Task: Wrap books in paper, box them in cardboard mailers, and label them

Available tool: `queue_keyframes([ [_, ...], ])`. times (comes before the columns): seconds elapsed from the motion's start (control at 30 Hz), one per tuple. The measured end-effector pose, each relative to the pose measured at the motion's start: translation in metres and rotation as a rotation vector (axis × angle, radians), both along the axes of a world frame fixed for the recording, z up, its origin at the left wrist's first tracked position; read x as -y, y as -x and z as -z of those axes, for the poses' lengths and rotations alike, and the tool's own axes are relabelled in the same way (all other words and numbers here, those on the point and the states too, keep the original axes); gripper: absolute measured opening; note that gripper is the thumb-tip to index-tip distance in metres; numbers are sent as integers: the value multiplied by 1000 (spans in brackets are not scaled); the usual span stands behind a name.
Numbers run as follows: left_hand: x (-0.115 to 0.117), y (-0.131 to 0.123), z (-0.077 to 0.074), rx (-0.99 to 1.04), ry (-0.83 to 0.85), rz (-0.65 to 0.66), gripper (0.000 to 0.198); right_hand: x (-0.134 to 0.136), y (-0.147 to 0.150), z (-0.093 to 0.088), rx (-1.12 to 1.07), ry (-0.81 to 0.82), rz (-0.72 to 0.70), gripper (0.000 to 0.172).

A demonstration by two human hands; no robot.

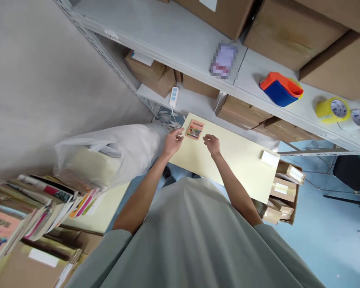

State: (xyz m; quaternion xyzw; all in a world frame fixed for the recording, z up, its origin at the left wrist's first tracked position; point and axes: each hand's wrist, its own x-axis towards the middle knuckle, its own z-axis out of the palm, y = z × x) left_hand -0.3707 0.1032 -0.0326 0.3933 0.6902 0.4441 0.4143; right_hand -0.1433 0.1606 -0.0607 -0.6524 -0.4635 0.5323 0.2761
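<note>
A small pink booklet (pixel 195 129) with a colourful cover lies near the far end of a pale yellow table (pixel 234 164). My left hand (pixel 173 141) hovers just left of it, fingers loosely spread and fingertips almost at its edge. On the other side, my right hand (pixel 211 144) hangs over the table with fingers curled down and apart, holding nothing. Neither hand grips the booklet.
A white bag (pixel 114 154) bulges at the left of the table. Stacked books (pixel 30 212) lie at lower left. Grey shelves (pixel 180 36) carry cardboard boxes, a power strip (pixel 174 96), orange-blue folders (pixel 280 90) and yellow tape rolls (pixel 332 110). A white block (pixel 269 157) sits at the table's right end.
</note>
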Motion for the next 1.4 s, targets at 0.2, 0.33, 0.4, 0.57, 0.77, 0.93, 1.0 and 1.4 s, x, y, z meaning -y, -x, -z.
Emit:
queue_keyframes([
  [0.2,83,45,-25,128,-36,63,34,49,35,-21,1,-19,-106,41],
  [0.33,142,85,-50,207,-43,50,34,85,77,-41,-14,-47,-228,51],
  [0.4,168,108,-60,224,-47,-2,38,101,101,-56,-28,-67,-287,53],
  [0.57,218,169,-62,209,-12,-240,40,140,168,-104,-58,-148,-387,46],
  [0.77,255,240,-10,97,41,-402,34,182,240,-153,-98,-236,-559,37],
  [0.93,262,267,47,-77,205,-350,39,198,281,-160,-23,-355,-814,41],
  [1.0,257,271,63,-96,239,-304,45,200,290,-155,48,-395,-911,41],
  [1.4,166,272,128,-124,268,-58,79,197,318,-132,321,-564,-1079,33],
])
